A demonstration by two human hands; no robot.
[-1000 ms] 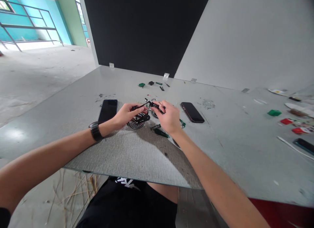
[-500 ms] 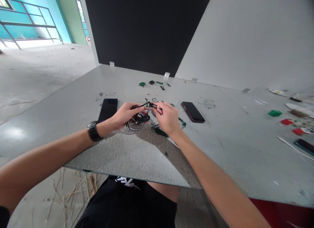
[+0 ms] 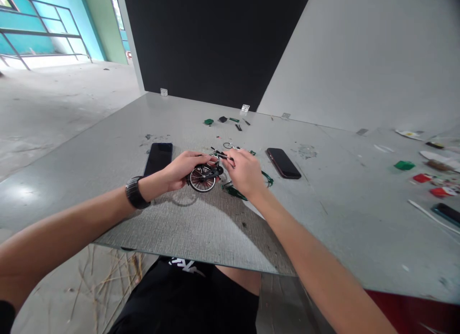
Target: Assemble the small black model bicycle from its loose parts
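A small black model bicycle (image 3: 202, 178) is held just above the grey table (image 3: 172, 228), its spoked wheel facing me. My left hand (image 3: 184, 168) is closed on the bicycle's rear part from the left. From the right, my right hand (image 3: 244, 171) pinches at its front end, near a thin dark bar; the fingertips partly hide what they grip. Under and beside my right hand lie green model bicycle parts (image 3: 235, 193), partly covered by the hand.
A dark phone (image 3: 160, 157) lies left of my hands, another phone (image 3: 283, 163) right of them. Small green and black pieces (image 3: 223, 119) lie farther back. At the far right are a green piece (image 3: 404, 166), red-and-white packets (image 3: 442, 192) and a white strip (image 3: 433, 218).
The model bicycle has turned and shifted slightly right in my hands, showing its wheel more fully. Both hands keep their hold and have barely moved.
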